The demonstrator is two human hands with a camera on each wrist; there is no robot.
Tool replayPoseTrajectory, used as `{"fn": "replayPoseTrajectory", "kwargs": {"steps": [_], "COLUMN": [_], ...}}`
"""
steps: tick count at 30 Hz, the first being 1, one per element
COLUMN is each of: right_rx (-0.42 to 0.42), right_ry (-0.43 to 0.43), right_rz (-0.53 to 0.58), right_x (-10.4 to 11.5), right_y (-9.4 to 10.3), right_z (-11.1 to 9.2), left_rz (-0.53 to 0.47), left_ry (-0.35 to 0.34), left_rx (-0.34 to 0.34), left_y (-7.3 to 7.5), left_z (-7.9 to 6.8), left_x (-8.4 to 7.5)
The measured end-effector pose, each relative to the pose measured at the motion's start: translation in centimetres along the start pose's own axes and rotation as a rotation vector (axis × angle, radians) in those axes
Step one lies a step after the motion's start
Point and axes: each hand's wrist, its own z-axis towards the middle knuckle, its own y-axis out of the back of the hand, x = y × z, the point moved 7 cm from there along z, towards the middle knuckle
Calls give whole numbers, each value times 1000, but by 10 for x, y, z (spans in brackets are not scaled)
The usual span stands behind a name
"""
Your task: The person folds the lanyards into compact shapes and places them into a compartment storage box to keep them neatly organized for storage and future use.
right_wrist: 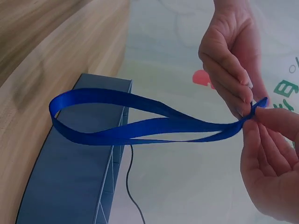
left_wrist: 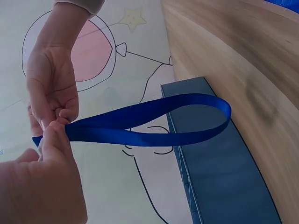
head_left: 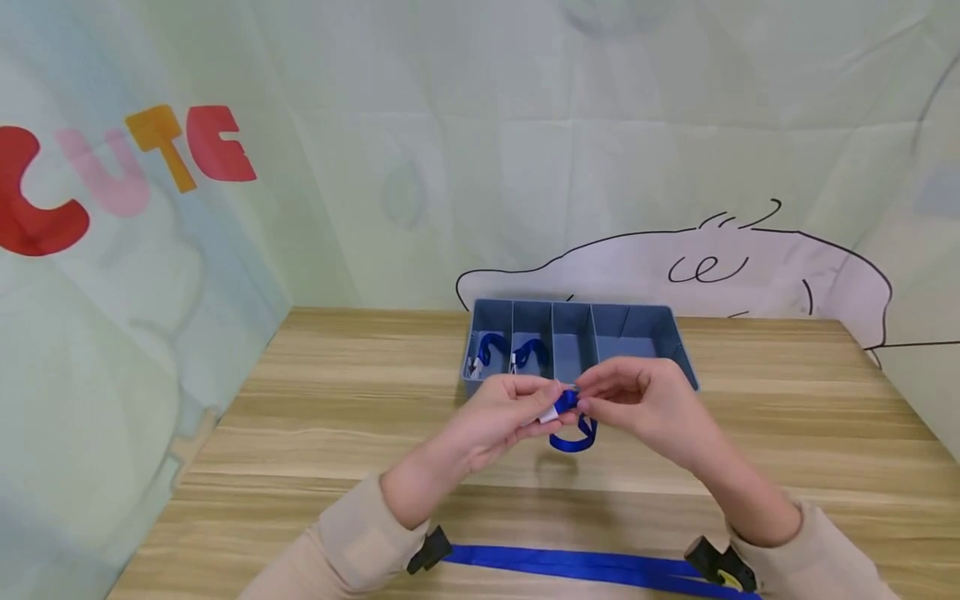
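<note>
Both hands meet over the table in front of the organizer box, on a blue lanyard (head_left: 573, 446). My left hand (head_left: 517, 408) pinches its gathered end, where a small white piece (head_left: 550, 414) shows beside the thumb. With thumb and fingertips, my right hand (head_left: 637, 400) pinches the blue band right next to the left fingers. From the fingers hangs a wide loop of the lanyard (left_wrist: 187, 140), above the table and in front of the box. The right wrist view shows its bands (right_wrist: 98, 95) drawn together at the fingertips (right_wrist: 254, 184).
The blue-grey divided box (head_left: 581, 307) stands at the table's back edge. Its two left compartments hold bundled blue lanyards (head_left: 491, 343) with whitish ends. Long flat blue straps (head_left: 570, 562) lie across the front of the wooden table (head_left: 337, 417). Printed cloth (head_left: 420, 125) hangs behind.
</note>
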Motion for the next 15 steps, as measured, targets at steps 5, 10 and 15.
{"fn": "replayPoseTrajectory", "kwargs": {"steps": [5,10,15], "right_rx": [-56,-56,-8], "right_ry": [159,257,275], "right_rz": [-155,-163,-32], "right_x": [11,14,3], "right_y": [-5,-8,-2], "right_z": [-4,-5,-4], "left_rz": [-7,-11,35], "left_ry": [-6,-19,-26], "left_rx": [-45,-69,-66], "left_y": [1,4,6], "left_z": [1,0,0], "left_x": [4,5,4]}}
